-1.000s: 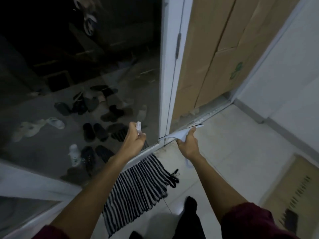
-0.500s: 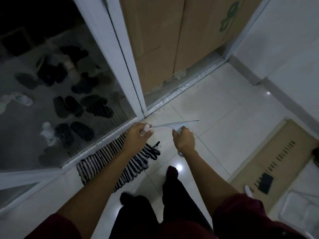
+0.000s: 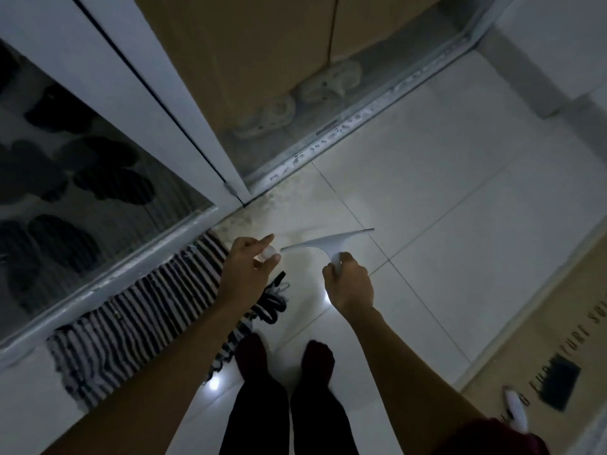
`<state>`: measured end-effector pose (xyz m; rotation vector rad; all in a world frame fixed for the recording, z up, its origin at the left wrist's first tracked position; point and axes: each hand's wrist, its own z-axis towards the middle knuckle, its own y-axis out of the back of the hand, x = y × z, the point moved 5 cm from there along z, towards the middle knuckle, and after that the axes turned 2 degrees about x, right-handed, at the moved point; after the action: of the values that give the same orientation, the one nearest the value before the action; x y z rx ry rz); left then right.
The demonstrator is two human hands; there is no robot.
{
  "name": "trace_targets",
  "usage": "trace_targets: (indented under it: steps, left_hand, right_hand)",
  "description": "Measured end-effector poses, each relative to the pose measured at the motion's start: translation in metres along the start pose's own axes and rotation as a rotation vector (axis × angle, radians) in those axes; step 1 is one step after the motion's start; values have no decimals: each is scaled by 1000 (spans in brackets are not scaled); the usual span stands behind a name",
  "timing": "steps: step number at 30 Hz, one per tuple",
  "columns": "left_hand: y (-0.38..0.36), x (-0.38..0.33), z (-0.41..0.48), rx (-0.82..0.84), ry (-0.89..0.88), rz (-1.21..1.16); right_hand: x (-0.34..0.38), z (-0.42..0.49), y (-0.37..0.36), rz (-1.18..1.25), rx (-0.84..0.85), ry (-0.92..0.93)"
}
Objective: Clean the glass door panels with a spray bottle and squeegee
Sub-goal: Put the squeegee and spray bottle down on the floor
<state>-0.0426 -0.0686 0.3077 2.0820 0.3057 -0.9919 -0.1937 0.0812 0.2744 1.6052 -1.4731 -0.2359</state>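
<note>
Near the centre of the frame, the left hand [image 3: 249,270] curls around a small spray bottle [image 3: 270,253]. Only the bottle's pale top shows, with the forefinger stretched over it. Just to the right, the right hand [image 3: 349,284] clamps the handle of the squeegee [image 3: 328,242], whose left blade tip is almost at the bottle. Both tools hang well apart from the glass door panel [image 3: 82,192] at the left of the frame. A careless swing could knock the blade against the bottle and loosen that shallow hold. The fringe of the striped cloth [image 3: 131,326] lies beside the feet, so a step toward the glass could snag it or skid on the glossy floor tiles [image 3: 427,208].
</note>
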Motion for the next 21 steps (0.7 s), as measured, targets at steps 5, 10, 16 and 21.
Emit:
trace_targets:
  steps: [5,10,16,21]
  left_hand:
    - [-71,94,70,57,-19,31]
    - [-132,165,121,76,-38,31]
    - [-181,209,168,116,-25,33]
    - [-198,228,194,58,1,48]
  right_hand:
    - [-47,90,-94,-35,-69,99]
    - [-74,167,-172,-190,-126,229]
    - [-76,237,-217,-218,-184,341]
    - [-71,276,-236,-200,-164,354]
